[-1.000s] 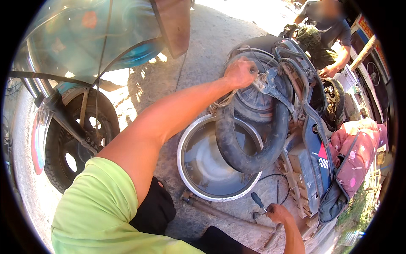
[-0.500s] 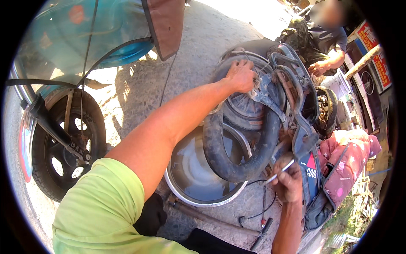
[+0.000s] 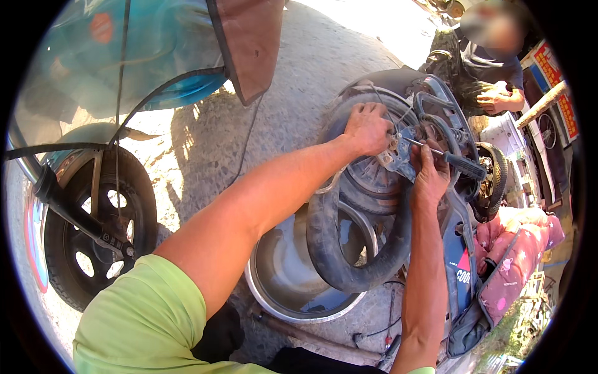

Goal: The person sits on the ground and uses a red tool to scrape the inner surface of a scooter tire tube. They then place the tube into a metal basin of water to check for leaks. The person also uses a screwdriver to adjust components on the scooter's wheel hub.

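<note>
My right hand [image 3: 431, 176] is closed round a screwdriver [image 3: 466, 167] where its dark handle meets the shaft. The shaft points left, its tip at a grey metal bracket [image 3: 398, 156] by the wheel hub. My left hand [image 3: 369, 129] is closed at the bracket's left edge, over the wheel; what its fingertips grip is hidden. The wheel [image 3: 374, 187] belongs to a scooter [image 3: 458, 249] lying on its side. A black inner tube [image 3: 324, 252] hangs from the wheel area, over a metal basin of water [image 3: 274, 258].
At the left stands another vehicle's wheel [image 3: 146, 199], under a clear bluish cover [image 3: 168, 37]. A person [image 3: 498, 68] sits at the upper right. A pink padded cover [image 3: 511, 255] hangs at the right; a hand pump [image 3: 311, 340] lies below the basin.
My right hand has risen from beside the scooter's lower frame to the bracket, bringing the screwdriver tip there. My left hand stays at the bracket. The seated person's hand has shifted slightly.
</note>
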Demonstrator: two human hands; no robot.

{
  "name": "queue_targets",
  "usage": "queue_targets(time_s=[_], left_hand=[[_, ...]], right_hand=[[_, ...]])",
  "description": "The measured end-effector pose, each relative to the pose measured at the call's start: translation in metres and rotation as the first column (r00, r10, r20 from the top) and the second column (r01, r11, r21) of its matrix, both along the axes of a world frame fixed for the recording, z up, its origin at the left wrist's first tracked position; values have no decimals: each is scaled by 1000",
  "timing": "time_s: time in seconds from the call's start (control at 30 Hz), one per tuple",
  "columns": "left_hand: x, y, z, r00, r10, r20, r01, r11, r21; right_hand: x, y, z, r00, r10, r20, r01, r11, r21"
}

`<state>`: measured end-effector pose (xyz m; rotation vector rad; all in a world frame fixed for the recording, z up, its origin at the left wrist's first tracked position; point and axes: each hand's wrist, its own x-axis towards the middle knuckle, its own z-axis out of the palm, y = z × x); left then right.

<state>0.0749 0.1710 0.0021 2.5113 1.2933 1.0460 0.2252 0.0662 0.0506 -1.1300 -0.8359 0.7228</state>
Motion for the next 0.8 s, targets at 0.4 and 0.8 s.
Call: queue_targets(time_s=[0.4, 0.8], left_hand=[[1, 0, -1, 1000, -14, 27, 14, 1000, 8], [2, 10, 16, 997, -55, -46, 45, 982, -185]], right_hand=[[5, 25, -17, 968, -14, 252, 12, 1000, 10], [28, 12, -30, 900, 107, 423, -83, 994, -74]])
